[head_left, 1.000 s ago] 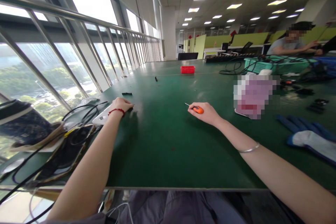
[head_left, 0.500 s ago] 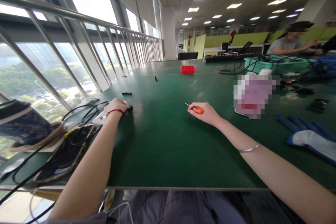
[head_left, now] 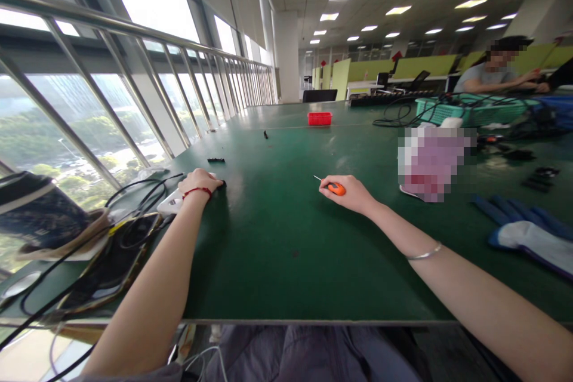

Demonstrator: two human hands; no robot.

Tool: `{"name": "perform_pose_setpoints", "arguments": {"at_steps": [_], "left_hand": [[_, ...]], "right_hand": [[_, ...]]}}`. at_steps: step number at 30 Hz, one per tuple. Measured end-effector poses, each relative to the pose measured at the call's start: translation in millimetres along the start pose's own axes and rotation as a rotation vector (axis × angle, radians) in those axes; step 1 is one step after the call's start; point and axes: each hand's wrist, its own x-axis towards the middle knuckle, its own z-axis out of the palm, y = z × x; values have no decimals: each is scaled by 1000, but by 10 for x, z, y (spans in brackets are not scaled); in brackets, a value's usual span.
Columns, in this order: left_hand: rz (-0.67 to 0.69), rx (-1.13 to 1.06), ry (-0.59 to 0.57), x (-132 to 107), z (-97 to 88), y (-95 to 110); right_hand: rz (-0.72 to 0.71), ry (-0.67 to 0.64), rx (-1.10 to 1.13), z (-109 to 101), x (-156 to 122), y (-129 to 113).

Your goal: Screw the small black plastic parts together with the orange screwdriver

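On the green table (head_left: 277,239), the left hand (head_left: 202,182) has drawn back, baring a small black part (head_left: 222,183) at its fingertips, grip unclear; the right hand (head_left: 351,193) still clasps the orange screwdriver (head_left: 335,188), unmoved.

On the table (head_left: 286,239), gloves (head_left: 523,230) lie right of the screwdriver (head_left: 336,189).

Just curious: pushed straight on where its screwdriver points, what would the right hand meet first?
Right hand with screwdriver: way looks free across green table; maybe the small black part, depth unclear.
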Motion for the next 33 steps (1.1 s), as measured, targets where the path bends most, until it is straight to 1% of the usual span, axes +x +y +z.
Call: {"name": "perform_pose_setpoints", "arguments": {"at_steps": [7, 11, 16, 18, 21, 25, 27, 29, 31, 33], "left_hand": [[8, 34, 26, 45, 74, 16], [34, 44, 28, 42, 73, 2], [82, -7, 87, 29, 64, -34], [90, -23, 94, 23, 70, -32], [97, -8, 99, 5, 88, 1], [132, 77, 132, -22, 130, 80], [173, 118, 138, -39, 159, 133], [251, 149, 134, -72, 198, 209], [371, 133, 138, -139, 254, 323], [536, 40, 126, -254, 333, 479]], "right_hand": [[-14, -17, 1, -2, -4, -5], [-15, -16, -4, -6, -9, -15], [-25, -18, -9, -16, -6, -17], [-27, -23, -12, -18, -5, -16], [-29, -29, -13, -18, -6, -16], [-29, -25, -7, -20, -11, -26], [-11, -6, 6, -25, -12, -39], [21, 25, 32, -33, -8, -60], [53, 81, 72, -46, 1, -94], [79, 186, 129, -70, 15, -146]]}}
